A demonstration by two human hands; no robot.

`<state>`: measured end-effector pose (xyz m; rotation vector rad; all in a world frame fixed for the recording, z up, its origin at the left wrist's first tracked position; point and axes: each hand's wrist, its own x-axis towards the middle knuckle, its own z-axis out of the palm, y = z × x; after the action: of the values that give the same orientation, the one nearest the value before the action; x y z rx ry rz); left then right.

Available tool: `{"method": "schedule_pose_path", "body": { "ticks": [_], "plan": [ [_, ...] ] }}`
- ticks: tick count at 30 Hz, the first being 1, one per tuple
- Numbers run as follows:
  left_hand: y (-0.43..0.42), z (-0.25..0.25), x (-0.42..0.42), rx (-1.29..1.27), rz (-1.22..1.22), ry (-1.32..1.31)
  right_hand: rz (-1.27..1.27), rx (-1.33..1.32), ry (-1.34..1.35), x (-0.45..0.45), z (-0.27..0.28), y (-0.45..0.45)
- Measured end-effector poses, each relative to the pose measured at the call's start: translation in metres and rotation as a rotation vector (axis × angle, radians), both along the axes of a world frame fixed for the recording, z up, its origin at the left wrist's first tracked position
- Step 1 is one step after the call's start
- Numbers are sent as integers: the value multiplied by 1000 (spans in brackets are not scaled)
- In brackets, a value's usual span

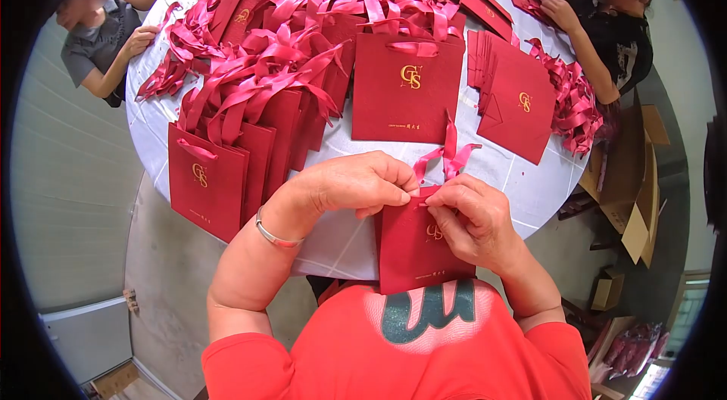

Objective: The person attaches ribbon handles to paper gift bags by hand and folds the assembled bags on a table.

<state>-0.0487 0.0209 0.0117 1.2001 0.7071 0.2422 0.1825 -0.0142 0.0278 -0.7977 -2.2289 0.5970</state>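
Note:
A small red paper gift bag (pixel 413 260) with gold lettering stands at the table's near edge, close to my chest. My left hand (pixel 371 182) is closed at the bag's top left edge, fingertips pinched together. On the other side, my right hand (pixel 471 220) pinches at the top of the bag's front, where a bit of pink ribbon shows between the fingertips. A loop of pink ribbon (pixel 450 152) rises behind the bag's top edge. Just beyond my hands, a larger red bag (pixel 409 101) with a ribbon handle lies on the table.
Rows of red bags with ribbon handles (pixel 208 180) stand at the left. Unribboned red bags (pixel 519 101) lie at the right, beside a heap of pink ribbons (pixel 572 101). Two people sit across the white-clothed round table (pixel 341 237). Open cardboard boxes (pixel 636 180) stand at the right.

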Motion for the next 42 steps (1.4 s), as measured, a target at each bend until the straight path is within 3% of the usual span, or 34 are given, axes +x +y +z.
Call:
{"method": "schedule_pose_path", "body": {
  "ticks": [6, 18, 27, 29, 33, 34, 37, 42],
  "plan": [
    [-1, -3, 4, -55, 61, -48, -46, -68, 20, -2, 5, -2],
    [-5, 6, 6, 43, 122, 20, -63, 97, -22, -6, -1, -5],
    [-12, 10, 10, 244, 174, 195, -58, 208, -385, -21, 11, -6],
    [-13, -5, 10, 511, 202, 165, -90, 259, -574, -34, 15, -13],
    [-13, 0, 11, 416, 201, 214, -137, 282, -726, -46, 8, -14],
    [-13, 1, 12, 439, 206, 209, -143, 283, -726, -44, 11, -9],
    [-13, 13, 11, 378, 215, 216, -99, -47, -590, -38, 19, 7],
    [-14, 17, 12, 270, 186, 224, -109, -115, -345, -20, 11, 12]
  ]
}}
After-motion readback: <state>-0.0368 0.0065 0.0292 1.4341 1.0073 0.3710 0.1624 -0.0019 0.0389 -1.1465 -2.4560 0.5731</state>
